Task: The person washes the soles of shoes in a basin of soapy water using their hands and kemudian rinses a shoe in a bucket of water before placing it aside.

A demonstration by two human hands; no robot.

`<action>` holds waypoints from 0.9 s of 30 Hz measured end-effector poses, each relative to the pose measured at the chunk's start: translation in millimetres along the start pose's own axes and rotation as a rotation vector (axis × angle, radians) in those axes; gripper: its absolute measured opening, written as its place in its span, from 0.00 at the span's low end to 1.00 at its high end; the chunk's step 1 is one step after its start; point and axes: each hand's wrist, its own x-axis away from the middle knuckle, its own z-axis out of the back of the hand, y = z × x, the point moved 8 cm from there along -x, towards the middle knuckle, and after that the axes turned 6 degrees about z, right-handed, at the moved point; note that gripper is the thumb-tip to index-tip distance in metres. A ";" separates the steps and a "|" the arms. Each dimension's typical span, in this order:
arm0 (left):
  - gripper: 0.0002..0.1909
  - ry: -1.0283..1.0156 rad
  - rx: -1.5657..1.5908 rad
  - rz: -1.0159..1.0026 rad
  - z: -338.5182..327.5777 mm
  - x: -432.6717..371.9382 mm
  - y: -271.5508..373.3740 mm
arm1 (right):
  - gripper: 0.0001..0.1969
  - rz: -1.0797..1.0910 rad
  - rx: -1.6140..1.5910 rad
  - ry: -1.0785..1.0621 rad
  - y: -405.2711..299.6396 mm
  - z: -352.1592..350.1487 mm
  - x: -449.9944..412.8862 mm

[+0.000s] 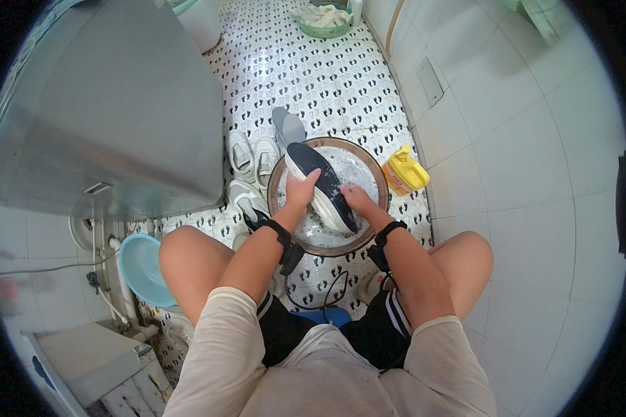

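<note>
Over a round brown-rimmed basin (380, 208) of sudsy water, a dark shoe with a thick white sole edge (321, 180) is held at a slant. Bits of foam cling to its dark face. My left hand (300, 192) grips the shoe's left side, with the thumb across the dark face. Curled against the opposite edge, my right hand (359, 199) pinches the shoe; the undersides of its fingers are hidden. White foam (352, 161) covers much of the water below.
White sneakers (241, 156) and grey insoles (293, 127) lie left of and behind the basin. A yellow jug (406, 171) stands at its right, near the tiled wall (527, 156). A large grey appliance (135, 104) and a light-blue basin (138, 271) are at left. A green basin (323, 31) holds cloth.
</note>
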 end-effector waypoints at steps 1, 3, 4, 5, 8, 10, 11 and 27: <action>0.24 0.004 0.001 0.002 2.1 -4.5 -6.5 | 0.23 -0.031 -0.018 0.027 3.4 2.7 -0.1; 0.23 0.127 -0.113 -0.042 9.5 -10.4 -13.3 | 0.23 -0.059 0.095 0.110 5.8 13.6 -3.2; 0.23 0.125 -0.113 -0.040 7.5 -12.0 -18.1 | 0.24 -0.085 0.207 0.196 6.5 23.3 -2.9; 0.23 0.144 -0.177 -0.018 6.9 -12.7 -24.2 | 0.24 -0.087 0.208 0.197 6.8 24.7 -2.6; 0.22 0.209 -0.241 -0.006 18.4 -17.5 -36.4 | 0.21 -0.041 0.230 0.273 -42.0 23.0 2.3; 0.22 0.229 -0.237 -0.017 11.6 -15.4 -31.9 | 0.22 -0.055 0.163 0.127 -46.3 3.2 -7.1; 0.21 0.225 -0.249 -0.003 3.2 -11.2 -29.1 | 0.22 -0.068 0.167 0.135 -42.7 -4.0 -2.3; 0.19 0.111 -0.107 -0.043 3.9 -10.0 -25.9 | 0.31 -0.061 0.109 0.170 -46.3 -9.9 -16.6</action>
